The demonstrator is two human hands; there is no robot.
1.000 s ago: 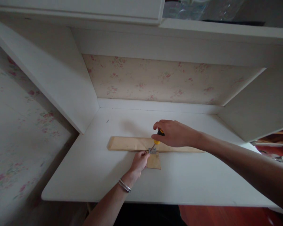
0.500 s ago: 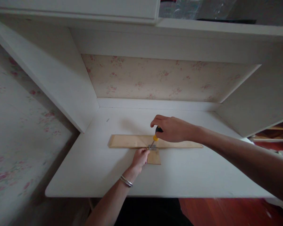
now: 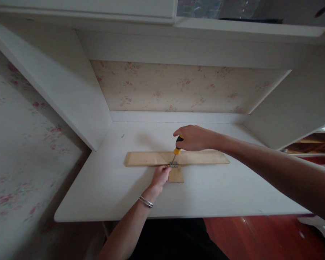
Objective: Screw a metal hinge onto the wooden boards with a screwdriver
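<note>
Your right hand (image 3: 193,138) grasps a black-and-yellow screwdriver (image 3: 177,150) | tip at silver metal hinge (image 3: 175,164) (along a long pale wooden board (image 3: 147,159)) | your left hand (image 3: 161,176) alongside, grip unclear

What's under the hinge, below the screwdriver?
The hinge lies over the join between the long board and the short board. The metal covers what's directly beneath, so any holes there can't be seen.

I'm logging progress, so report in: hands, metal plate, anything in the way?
Right hand grips screwdriver, tip at metal plate. Plate lies where long board meets short board. Possibly in the way: left hand close beside tip, hold unclear.
</note>
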